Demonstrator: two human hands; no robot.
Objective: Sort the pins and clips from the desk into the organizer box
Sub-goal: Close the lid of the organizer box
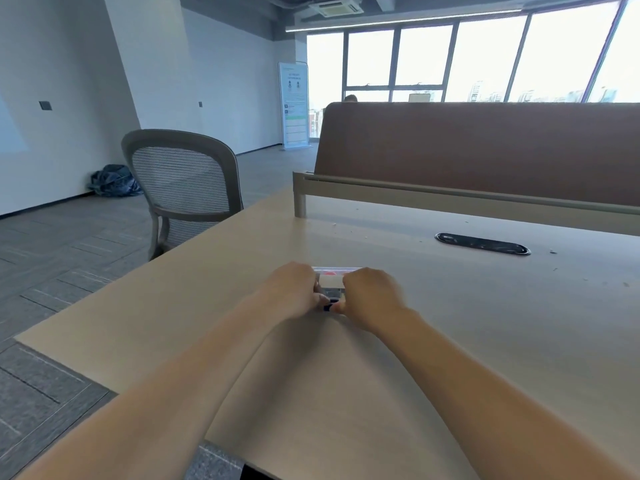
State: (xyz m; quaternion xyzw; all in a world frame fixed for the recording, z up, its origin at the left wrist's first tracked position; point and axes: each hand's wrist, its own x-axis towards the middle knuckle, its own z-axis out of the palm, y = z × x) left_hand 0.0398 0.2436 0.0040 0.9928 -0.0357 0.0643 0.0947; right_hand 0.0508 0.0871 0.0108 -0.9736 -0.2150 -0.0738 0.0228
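Curling round the organizer box [331, 280], left hand [294, 292] and right hand [370, 296] grip it. One jerk — contents could spill.

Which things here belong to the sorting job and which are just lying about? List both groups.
Job: organizer box, gripped from both sides by left hand and right hand; small dark piece at the thumbs, too blurred to name; desk.
Lying about: office chair; cable port in the desk; brown partition; standing banner; dark bundle on the floor.
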